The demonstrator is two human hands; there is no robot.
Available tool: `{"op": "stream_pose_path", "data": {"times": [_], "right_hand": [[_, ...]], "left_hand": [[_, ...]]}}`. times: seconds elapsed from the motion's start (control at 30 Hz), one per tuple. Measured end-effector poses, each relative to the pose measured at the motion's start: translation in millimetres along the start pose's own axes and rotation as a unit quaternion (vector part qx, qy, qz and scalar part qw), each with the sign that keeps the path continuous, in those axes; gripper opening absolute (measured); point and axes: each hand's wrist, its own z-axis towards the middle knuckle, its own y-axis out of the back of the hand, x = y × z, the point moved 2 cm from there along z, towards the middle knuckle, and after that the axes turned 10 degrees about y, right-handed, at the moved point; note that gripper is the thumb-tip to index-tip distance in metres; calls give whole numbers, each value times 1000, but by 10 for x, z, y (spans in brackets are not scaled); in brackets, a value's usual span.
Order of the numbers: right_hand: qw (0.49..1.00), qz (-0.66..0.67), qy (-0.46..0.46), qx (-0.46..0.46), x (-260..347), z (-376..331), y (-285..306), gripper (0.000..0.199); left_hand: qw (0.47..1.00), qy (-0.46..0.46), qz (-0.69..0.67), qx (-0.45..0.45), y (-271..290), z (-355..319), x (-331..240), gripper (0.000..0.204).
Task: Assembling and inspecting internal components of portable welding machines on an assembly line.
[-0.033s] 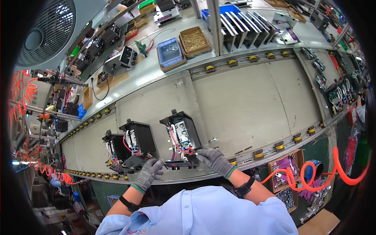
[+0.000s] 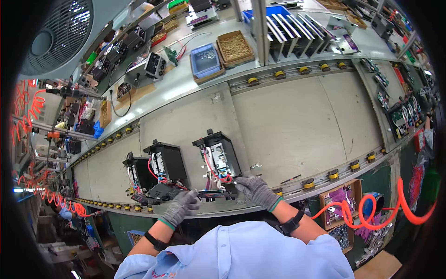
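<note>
Right housing: open black box, rightmost of three and my landmark for all this; sitting on the grey line surface just beyond the two hands, silvery innards showing
Wires: red wires bunched at that housing's near end, plus some white ones running up its left part
Front panel: narrow dark strip with a bit of green, down at the housing's near edge
Left hand: gray-gloved, just left of the housing's near edge, by the panel's left end; fingers bent and kinda blurry; can't tell if they're pinching anything
Right hand: also gray-gloved, at the housing's near right corner; fingers close together and pointing at it; honestly can't tell if they grip or just touch
Other boxes: middle housing left of the landmark one; left housing further left, partly hidden behind its neighbor
Loose tools: small wrench just right of the landmark housing; thin dark pen-like tool further right
Parts bins: blue tray and cardboard box well beyond the housing, on the far bench
</note>
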Motion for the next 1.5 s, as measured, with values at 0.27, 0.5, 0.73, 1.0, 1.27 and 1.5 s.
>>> {"op": "stream_pose_path", "data": {"times": [0.27, 0.5, 0.73, 1.0, 1.27, 1.5], "right_hand": [[994, -43, -81, 59, 152, 161, -129, 18], [921, -298, 129, 215, 699, 455, -245, 24], [847, -380, 247, 279, 1041, 870, -461, 36], [748, -447, 261, 414, 785, 1163, -984, 41], [748, -405, 225, 475, 749, 1298, -1080, 39], [695, -407, 265, 531, 806, 1384, -1109, 30]], "left_hand": [[978, -5, -159, 132, -393, 519, 391, 66], [969, -187, -110, 120, -299, 611, 598, 77], [966, -209, -73, 134, -236, 541, 695, 95], [951, -239, -97, 171, -207, 567, 748, 102], [939, -242, -130, 208, -203, 551, 760, 105], [941, -235, -127, 208, -196, 539, 735, 99]]}}
